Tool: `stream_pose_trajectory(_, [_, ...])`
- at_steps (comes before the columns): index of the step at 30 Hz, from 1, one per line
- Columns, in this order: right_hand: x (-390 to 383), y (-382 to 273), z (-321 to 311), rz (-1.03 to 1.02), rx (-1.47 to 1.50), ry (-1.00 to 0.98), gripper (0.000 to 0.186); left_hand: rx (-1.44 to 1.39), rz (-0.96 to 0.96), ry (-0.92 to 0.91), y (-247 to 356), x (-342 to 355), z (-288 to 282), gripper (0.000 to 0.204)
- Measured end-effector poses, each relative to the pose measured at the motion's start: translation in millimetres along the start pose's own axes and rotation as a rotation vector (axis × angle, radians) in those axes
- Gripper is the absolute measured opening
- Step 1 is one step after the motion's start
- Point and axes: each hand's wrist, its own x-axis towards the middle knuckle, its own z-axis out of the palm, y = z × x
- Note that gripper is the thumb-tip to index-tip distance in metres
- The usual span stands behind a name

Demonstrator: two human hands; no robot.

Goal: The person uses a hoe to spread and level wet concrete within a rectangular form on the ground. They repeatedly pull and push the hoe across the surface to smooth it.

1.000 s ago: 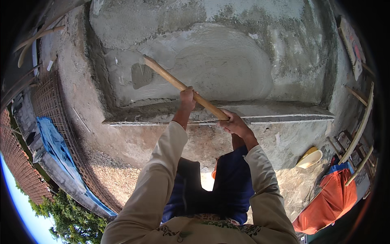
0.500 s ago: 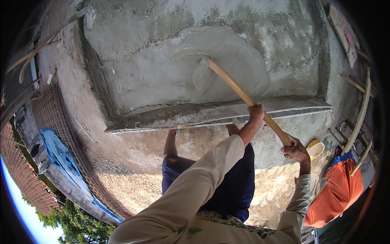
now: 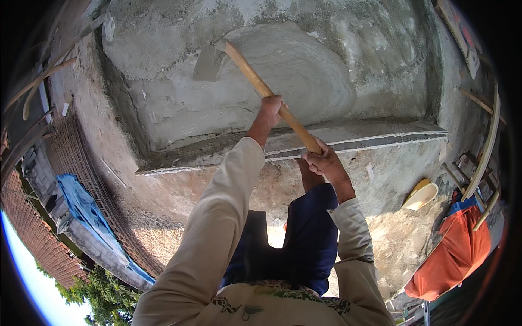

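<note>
A hoe with a long wooden handle (image 3: pixel 249 71) slants across a wide trough of wet grey mortar (image 3: pixel 296 68). Its mortar-coated blade (image 3: pixel 206 65) rests at the far left side of the wet heap. My left hand (image 3: pixel 270 107) is closed round the middle of the handle, above the mortar. Lower down, near the handle's end, my right hand (image 3: pixel 322 161) also grips it, just over the trough's front edge (image 3: pixel 375 142). Both arms reach forward in long pale sleeves.
At the right lie a yellowish scoop-like container (image 3: pixel 421 194), an orange sack or tarp (image 3: pixel 457 250) and several wooden poles (image 3: pixel 485 144). Wire mesh (image 3: pixel 89 174) and a blue tarp (image 3: pixel 92 217) stand at the left. My legs (image 3: pixel 310 233) are close to the trough's front edge.
Both hands and the hoe have moved left and farther forward. The blade has gone from the middle of the mortar to its far left side. Both hands keep their hold.
</note>
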Motion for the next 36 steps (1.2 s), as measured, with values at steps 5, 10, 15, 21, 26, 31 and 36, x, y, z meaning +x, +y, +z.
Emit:
stream_pose_trajectory(5, [-143.2, -13.4, -104.6, 0.141, -0.253, 0.16, 0.083, -0.253, 0.0, -0.072, -166.6, -95.4, 117.1, 0.011])
stream_pose_trajectory(10, [-180.3, -13.9, -92.2, 0.263, -0.266, 0.143, 0.085, -0.083, 0.134, 0.276, -197.3, -140.5, 111.4, 0.012])
stream_pose_trajectory(15, [-37.7, 51.1, 59.3, 0.271, -0.192, -0.119, 0.078, -0.032, 0.032, 0.433, -75.5, -84.0, -101.5, 0.012])
stream_pose_trajectory(21, [122.1, 165.1, 284.8, 0.313, 0.115, -0.326, 0.054, 0.321, -0.124, 0.742, 40.2, -17.6, -375.5, 0.043])
stream_pose_trajectory(26, [126.6, 256.1, 399.1, 0.382, 0.07, -0.325, 0.039, 0.513, -0.093, 0.763, 25.1, -38.0, -535.3, 0.052])
stream_pose_trajectory(31, [122.9, 297.8, 390.9, 0.513, 0.094, -0.346, 0.025, 0.674, -0.053, 0.838, 6.1, -67.1, -499.7, 0.057])
stream_pose_trajectory(36, [109.5, 249.7, 410.1, 0.492, 0.028, -0.338, 0.03, 0.637, -0.113, 0.899, 26.5, -63.2, -503.7, 0.057])
